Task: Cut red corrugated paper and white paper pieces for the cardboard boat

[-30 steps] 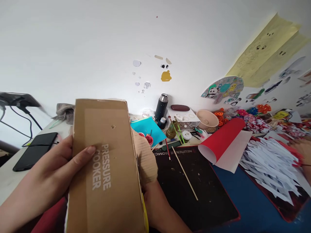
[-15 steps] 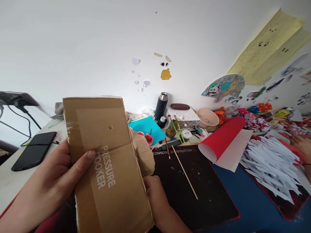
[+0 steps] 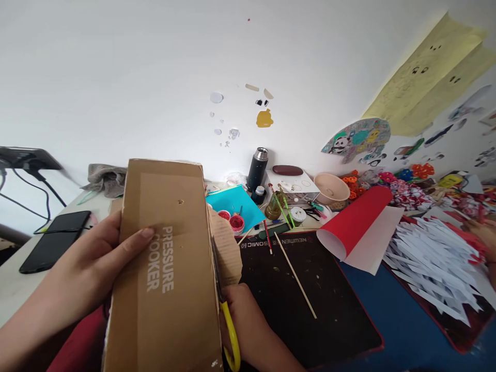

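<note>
My left hand (image 3: 104, 248) grips the left edge of a brown cardboard piece (image 3: 174, 330) printed "PRESSURE COOKER", its thumb lying across the front. At the cardboard's right edge, my right hand (image 3: 244, 315) is closed round yellow-handled scissors (image 3: 231, 330). The dark blade runs up along that edge, beside a curved corrugated flap (image 3: 227, 248) that sticks out to the right. Part of the scissors and some of my right fingers are hidden behind the cardboard.
A black mat (image 3: 310, 305) holds a thin wooden stick (image 3: 296, 276). Behind stand red paint pots (image 3: 236, 223), a blue sheet (image 3: 248, 204) and a black flask (image 3: 258, 170). Rolled red paper (image 3: 356, 222) and white paper strips (image 3: 434, 263) lie rightward, near another person's hand (image 3: 484, 232). A phone (image 3: 54, 243) lies left.
The cardboard has turned slightly and its top has shifted right, uncovering a grey cloth behind it. The scissors' yellow handle and blade, hidden before, now show at its right edge.
</note>
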